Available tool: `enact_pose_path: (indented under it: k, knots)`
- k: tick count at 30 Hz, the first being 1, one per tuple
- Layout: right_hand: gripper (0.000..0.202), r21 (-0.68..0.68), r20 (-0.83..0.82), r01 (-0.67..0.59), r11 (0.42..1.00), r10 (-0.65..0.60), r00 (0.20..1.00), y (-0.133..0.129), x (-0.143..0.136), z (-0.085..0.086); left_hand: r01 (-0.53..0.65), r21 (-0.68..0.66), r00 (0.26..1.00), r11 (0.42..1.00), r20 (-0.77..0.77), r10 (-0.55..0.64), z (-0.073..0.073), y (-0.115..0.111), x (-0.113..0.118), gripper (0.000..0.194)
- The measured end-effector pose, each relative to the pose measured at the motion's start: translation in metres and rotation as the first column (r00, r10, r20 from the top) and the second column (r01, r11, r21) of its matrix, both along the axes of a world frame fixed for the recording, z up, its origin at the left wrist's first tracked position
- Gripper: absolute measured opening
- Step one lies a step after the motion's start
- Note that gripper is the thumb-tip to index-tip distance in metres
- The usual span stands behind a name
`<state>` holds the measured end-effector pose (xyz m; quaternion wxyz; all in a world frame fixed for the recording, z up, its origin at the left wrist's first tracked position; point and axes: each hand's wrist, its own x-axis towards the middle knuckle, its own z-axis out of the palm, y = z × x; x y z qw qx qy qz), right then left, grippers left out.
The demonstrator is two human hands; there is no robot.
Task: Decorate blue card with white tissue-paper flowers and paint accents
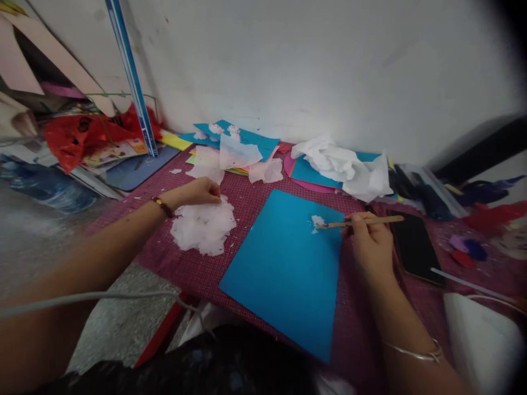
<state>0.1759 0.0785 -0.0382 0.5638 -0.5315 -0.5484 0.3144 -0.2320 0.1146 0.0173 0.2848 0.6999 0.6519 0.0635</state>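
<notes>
My right hand grips a thin wooden stick. Its far tip touches a small white patch, perhaps torn paper or paste, near the top of a blue sheet. That sheet lies flat on the table before me. To the left, my left hand is closed, its fingertips at the upper edge of a heap of torn white paper. Whether a scrap sits between those fingers I cannot make out.
Crumpled white tissue lies on coloured sheets by the wall. More blue paper with white tufts is at the back left. A black phone and a white box are on the right. A grey cable crosses the lower left.
</notes>
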Motion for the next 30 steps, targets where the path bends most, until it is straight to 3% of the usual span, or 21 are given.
enact_pose_path:
  k: [7, 10, 16, 19, 22, 26, 30]
  knots:
    - [0.023, 0.041, 0.018, 0.018, 0.999, -0.019, 1.0, 0.001, 0.002, -0.003, -0.087, -0.036, 0.989, 0.996, 0.114, 0.09, 0.024, -0.001, -0.013, 0.025]
    - [0.022, 0.042, 0.004, 0.018, 0.999, -0.019, 1.0, 0.001, 0.001, -0.003, -0.058, -0.027, 0.992, 0.998, 0.11, 0.06, 0.027, -0.003, -0.01, 0.024]
    - [0.025, 0.038, 0.014, 0.012, 0.999, -0.013, 1.0, -0.002, 0.0, 0.001, 0.026, 0.096, 0.983, 0.995, -0.182, -0.009, 0.009, -0.004, 0.012, 0.012]
    - [0.026, 0.023, 0.007, 0.002, 1.0, -0.002, 1.0, -0.002, 0.0, 0.002, -0.013, 0.108, 0.968, 0.994, -0.248, 0.04, 0.011, -0.003, 0.015, 0.01]
    - [0.025, 0.022, -0.001, 0.001, 1.0, -0.001, 1.0, -0.002, -0.001, 0.002, -0.072, 0.104, 0.984, 0.992, -0.154, 0.087, 0.028, -0.002, 0.011, 0.012]
    - [0.024, 0.018, -0.001, -0.013, 1.0, 0.013, 1.0, -0.002, -0.001, 0.001, -0.048, 0.029, 0.997, 0.998, 0.056, 0.046, 0.053, -0.008, 0.016, 0.02]
    - [0.022, 0.023, -0.002, -0.026, 0.999, 0.026, 1.0, -0.003, -0.002, 0.002, -0.023, -0.081, 0.943, 0.996, 0.329, 0.048, 0.054, -0.018, 0.042, 0.019]
